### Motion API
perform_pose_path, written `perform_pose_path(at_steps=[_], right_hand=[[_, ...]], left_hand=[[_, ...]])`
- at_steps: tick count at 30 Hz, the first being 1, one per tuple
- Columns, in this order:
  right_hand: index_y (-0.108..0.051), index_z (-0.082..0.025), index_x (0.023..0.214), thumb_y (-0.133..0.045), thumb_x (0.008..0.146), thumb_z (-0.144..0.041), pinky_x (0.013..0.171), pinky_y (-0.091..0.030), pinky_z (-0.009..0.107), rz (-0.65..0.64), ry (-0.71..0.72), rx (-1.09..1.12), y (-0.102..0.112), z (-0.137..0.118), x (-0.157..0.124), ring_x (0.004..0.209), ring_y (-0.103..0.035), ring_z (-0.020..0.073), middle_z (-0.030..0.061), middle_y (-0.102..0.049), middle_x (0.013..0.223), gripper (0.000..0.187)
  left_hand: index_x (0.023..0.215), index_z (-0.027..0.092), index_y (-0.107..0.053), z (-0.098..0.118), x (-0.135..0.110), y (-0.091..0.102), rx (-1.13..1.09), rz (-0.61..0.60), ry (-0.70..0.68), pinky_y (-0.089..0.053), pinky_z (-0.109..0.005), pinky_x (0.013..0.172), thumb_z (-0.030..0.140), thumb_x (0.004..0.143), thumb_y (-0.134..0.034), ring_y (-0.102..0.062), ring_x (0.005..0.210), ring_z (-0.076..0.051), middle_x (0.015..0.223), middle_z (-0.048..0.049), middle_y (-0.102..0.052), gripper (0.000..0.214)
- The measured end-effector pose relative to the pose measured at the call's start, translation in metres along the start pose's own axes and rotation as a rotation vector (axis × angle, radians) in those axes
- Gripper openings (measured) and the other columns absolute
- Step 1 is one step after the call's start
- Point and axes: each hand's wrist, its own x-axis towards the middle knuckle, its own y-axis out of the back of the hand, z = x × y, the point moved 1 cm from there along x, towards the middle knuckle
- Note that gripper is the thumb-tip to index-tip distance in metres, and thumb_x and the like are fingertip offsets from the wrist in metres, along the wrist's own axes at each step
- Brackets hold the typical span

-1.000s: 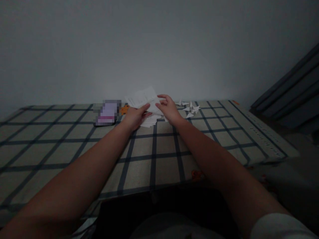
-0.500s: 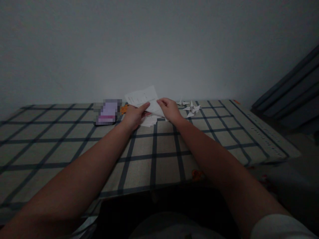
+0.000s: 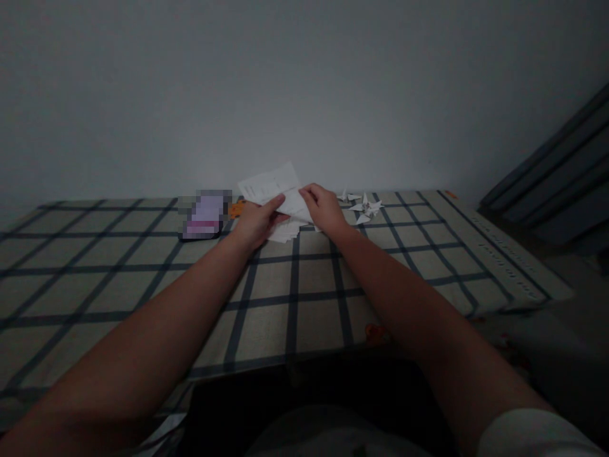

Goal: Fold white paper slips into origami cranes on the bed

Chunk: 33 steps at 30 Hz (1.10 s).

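Observation:
A white sheet of paper (image 3: pixel 270 184) with faint print is held up between both hands, tilted above the table. My left hand (image 3: pixel 259 221) grips its lower left part, thumb on top. At the right edge, my right hand (image 3: pixel 323 204) pinches the paper between thumb and fingers. Beneath it, a small stack of white papers (image 3: pixel 287 232) lies on the cloth, partly covered by the sheet and the left hand. Several folded white paper shapes with pointed tips (image 3: pixel 366 208) sit just right of my right hand.
A checked cloth (image 3: pixel 316 320) covers the table, which meets a plain wall (image 3: pixel 304 89). Left of the hands lies a phone (image 3: pixel 204 216), its screen blurred out. An orange object (image 3: pixel 235 209) is partly hidden behind my left hand. A dark curtain (image 3: pixel 561 152) hangs at the right.
Almost nothing differs. The sheet's top corner has risen very slightly, and both hands keep their hold in nearly the same place.

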Motion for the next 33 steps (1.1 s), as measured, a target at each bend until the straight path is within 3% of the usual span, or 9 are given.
perform_pose_path(at_steps=[11,19,26,29,33], right_hand=[[-0.071,-0.021,0.091,-0.056,0.1,-0.037,0.083,-0.047,0.035,0.028,-0.015,0.046,0.0021,-0.0005,-0.0002,0.087,-0.065,0.021,0.0054,-0.073,0.091,0.024],[-0.073,-0.017,0.089,-0.062,0.095,-0.039,0.073,-0.048,0.029,-0.015,-0.14,0.266,-0.0026,-0.006,-0.0007,0.077,-0.063,0.0166,0.0033,-0.073,0.083,0.025],[-0.07,-0.017,0.086,-0.066,0.092,-0.045,0.067,-0.046,0.026,-0.021,-0.195,0.358,-0.002,-0.0085,-0.0008,0.071,-0.06,0.0139,0.0013,-0.068,0.076,0.029],[-0.068,-0.018,0.09,-0.063,0.094,-0.052,0.059,-0.043,0.024,-0.048,-0.28,0.452,-0.0023,-0.0075,0.0009,0.063,-0.055,0.0115,-0.0013,-0.062,0.07,0.035],[-0.069,-0.019,0.089,-0.064,0.094,-0.052,0.051,-0.038,0.023,-0.155,-0.322,0.505,-0.003,-0.005,0.0011,0.057,-0.051,0.0101,-0.0017,-0.061,0.07,0.034]], left_hand=[[0.108,0.016,-0.073,0.0033,-0.0069,-0.0015,0.041,-0.061,0.098,-0.064,-0.024,0.067,0.017,0.073,-0.085,-0.074,0.083,-0.016,0.115,-0.0099,-0.078,0.037],[0.123,0.024,-0.069,0.005,-0.0068,-0.0038,0.022,-0.011,0.043,-0.064,-0.025,0.075,0.007,0.071,-0.079,-0.074,0.096,-0.018,0.123,-0.0068,-0.076,0.056],[0.121,0.022,-0.072,0.0014,-0.0082,-0.002,0.078,-0.104,0.135,-0.064,-0.027,0.075,0.014,0.07,-0.085,-0.075,0.098,-0.02,0.129,-0.0092,-0.074,0.053],[0.123,0.023,-0.07,0.0023,-0.0077,-0.0021,0.053,-0.053,0.092,-0.064,-0.025,0.076,0.011,0.069,-0.086,-0.074,0.103,-0.02,0.128,-0.0073,-0.075,0.057],[0.111,0.02,-0.071,0.0055,-0.0016,0.0014,-0.025,0.063,0.044,-0.062,-0.022,0.078,0.016,0.072,-0.085,-0.074,0.104,-0.02,0.117,-0.0073,-0.078,0.042]])
